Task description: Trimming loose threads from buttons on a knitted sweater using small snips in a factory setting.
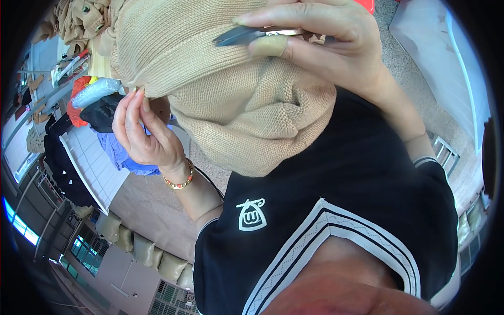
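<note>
A beige knitted garment [226,105] hangs in folds in front of my chest, its ribbed part at the top. My left hand [152,128] pinches the garment's left edge between thumb and fingertips. In my right hand [336,50] is a pair of thread snips [239,37], the dark blades pointing left across the ribbed knit. A tan wrap covers the tip of my right thumb. Whether the blades touch the yarn, I cannot tell.
To the left stands a white table [94,168] with violet-blue cloth [123,155], a black bundle [100,113] and a clear plastic bundle [94,93]. More beige garments [81,21] are heaped at the top left. Filled sacks [144,249] line the wall; whitish sheeting [436,47] is at right.
</note>
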`<state>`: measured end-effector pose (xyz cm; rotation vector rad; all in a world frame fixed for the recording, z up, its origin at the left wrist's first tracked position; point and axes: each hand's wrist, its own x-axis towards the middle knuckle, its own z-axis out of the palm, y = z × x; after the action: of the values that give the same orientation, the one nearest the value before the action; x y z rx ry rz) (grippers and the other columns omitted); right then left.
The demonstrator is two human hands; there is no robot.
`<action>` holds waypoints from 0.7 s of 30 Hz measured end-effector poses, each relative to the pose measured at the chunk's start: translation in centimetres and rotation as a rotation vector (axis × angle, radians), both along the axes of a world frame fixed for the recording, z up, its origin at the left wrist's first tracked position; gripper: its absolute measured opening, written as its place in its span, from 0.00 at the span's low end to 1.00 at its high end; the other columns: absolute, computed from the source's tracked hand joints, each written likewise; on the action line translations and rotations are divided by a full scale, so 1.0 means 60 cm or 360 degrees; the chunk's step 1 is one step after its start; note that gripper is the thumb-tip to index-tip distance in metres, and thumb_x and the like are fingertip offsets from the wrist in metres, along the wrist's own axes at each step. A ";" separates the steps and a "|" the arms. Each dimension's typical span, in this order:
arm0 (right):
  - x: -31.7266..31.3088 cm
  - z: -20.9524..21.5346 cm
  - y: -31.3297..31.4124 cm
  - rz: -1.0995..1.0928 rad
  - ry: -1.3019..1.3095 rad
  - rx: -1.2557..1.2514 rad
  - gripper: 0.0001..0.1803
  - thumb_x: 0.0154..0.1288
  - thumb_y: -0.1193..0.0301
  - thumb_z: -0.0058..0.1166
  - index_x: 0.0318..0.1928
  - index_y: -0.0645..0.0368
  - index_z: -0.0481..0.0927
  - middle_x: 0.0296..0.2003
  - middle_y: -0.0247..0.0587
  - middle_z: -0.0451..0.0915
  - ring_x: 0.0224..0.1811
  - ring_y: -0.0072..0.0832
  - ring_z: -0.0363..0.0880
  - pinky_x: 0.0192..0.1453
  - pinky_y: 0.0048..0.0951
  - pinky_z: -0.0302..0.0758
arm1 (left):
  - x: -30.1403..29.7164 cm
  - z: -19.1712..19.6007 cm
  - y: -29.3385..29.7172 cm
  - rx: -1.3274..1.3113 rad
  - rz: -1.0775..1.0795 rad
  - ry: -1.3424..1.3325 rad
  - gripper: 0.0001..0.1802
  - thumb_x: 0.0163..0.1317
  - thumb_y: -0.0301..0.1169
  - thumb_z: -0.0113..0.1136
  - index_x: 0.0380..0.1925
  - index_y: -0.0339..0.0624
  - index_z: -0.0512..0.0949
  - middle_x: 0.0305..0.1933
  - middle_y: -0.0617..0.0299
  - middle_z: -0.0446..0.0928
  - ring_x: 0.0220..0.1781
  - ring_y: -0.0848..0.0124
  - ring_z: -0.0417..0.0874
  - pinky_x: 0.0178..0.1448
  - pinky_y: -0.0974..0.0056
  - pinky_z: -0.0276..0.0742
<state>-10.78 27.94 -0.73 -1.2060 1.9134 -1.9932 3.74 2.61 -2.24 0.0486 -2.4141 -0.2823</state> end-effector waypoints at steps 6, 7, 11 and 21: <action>-0.002 0.000 0.004 -0.0030 0.0154 0.0043 0.16 0.54 0.79 0.66 0.46 0.65 0.83 0.31 0.38 0.79 0.32 0.23 0.77 0.33 0.22 0.71 | 0.000 -0.006 0.006 0.0176 0.0029 0.0054 0.08 0.63 0.20 0.58 0.41 0.34 0.81 0.44 0.55 0.77 0.46 0.65 0.80 0.52 0.65 0.76; -0.003 -0.003 0.007 -0.0033 0.0099 0.0007 0.16 0.54 0.79 0.66 0.45 0.65 0.83 0.31 0.37 0.79 0.32 0.23 0.76 0.34 0.21 0.71 | 0.000 -0.003 0.005 0.0176 0.0024 0.0054 0.08 0.63 0.20 0.58 0.41 0.34 0.81 0.44 0.55 0.77 0.46 0.65 0.80 0.52 0.65 0.76; -0.004 -0.004 0.030 -0.0150 -0.0114 -0.0006 0.15 0.54 0.80 0.67 0.44 0.64 0.85 0.32 0.35 0.79 0.32 0.19 0.73 0.34 0.18 0.66 | 0.002 0.005 -0.010 -0.0125 0.0170 0.0004 0.07 0.63 0.20 0.58 0.40 0.34 0.80 0.44 0.55 0.78 0.45 0.64 0.81 0.51 0.64 0.77; 0.021 -0.028 0.095 0.0092 -0.0038 0.0076 0.20 0.53 0.81 0.64 0.49 0.63 0.83 0.36 0.36 0.78 0.34 0.23 0.75 0.37 0.21 0.69 | 0.006 -0.011 -0.024 -0.0217 0.0228 -0.0050 0.07 0.62 0.19 0.58 0.40 0.33 0.80 0.42 0.54 0.78 0.43 0.63 0.80 0.49 0.63 0.77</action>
<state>-9.49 33.62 -2.43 -1.2056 1.8818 -1.9135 4.12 1.19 -2.88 0.1649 -2.4401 -0.0515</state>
